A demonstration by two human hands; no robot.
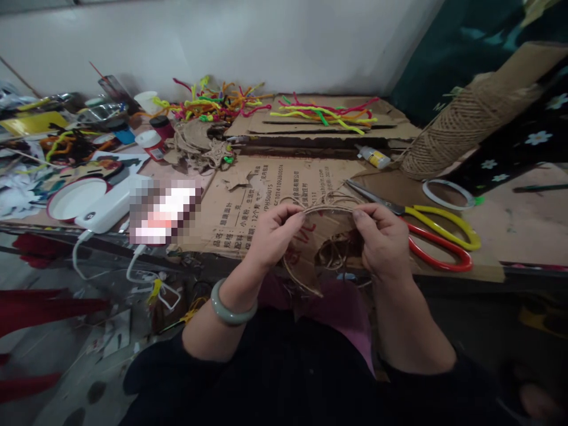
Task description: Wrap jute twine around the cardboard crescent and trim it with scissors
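My left hand point(276, 232) and my right hand point(382, 239) are both closed, thumbs on top, pinching the upper edge of a curved, crescent-like cardboard cutout point(302, 267). Jute twine point(331, 208) runs along that edge between my fingertips. Red marks show on the cutout's brown face, and its pointed tip hangs toward my lap. Loose loops of twine lie by its inner curve, near my right hand. Beside my right hand, scissors point(437, 228) with one yellow and one red handle rest on cardboard. My fingers hide parts of the edge.
A large twine spool point(470, 127) leans at the right, near a white ring point(448, 194) and a small glue bottle point(373, 157). Colourful pipe cleaners point(323, 112) lie behind. At the left are a phone point(164, 213), a white power bank point(114, 204) with cables, and jars point(149, 145).
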